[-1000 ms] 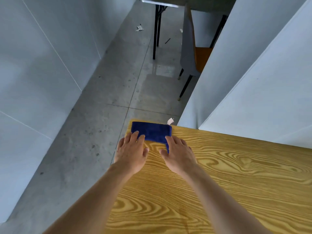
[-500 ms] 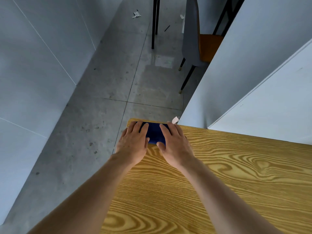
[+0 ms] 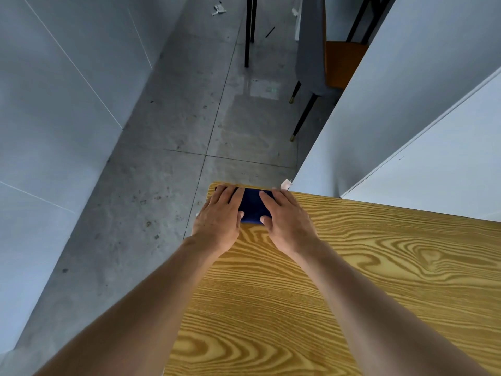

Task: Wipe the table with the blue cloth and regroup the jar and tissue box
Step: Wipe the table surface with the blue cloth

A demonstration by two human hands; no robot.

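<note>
Because both palms press flat on it, the cloth (image 3: 253,206) sits pinned at the far left corner of the table (image 3: 339,280), likely so it can be folded small or dragged as a pad. The left hand (image 3: 221,215) and right hand (image 3: 284,221) lie side by side, fingers spread and gripping nothing, arms stretched forward. Neither jar nor tissue box is in view.

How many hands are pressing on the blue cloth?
2: the left hand covers the blue cloth at its left end, the right hand its right end, near the table corner.
</note>
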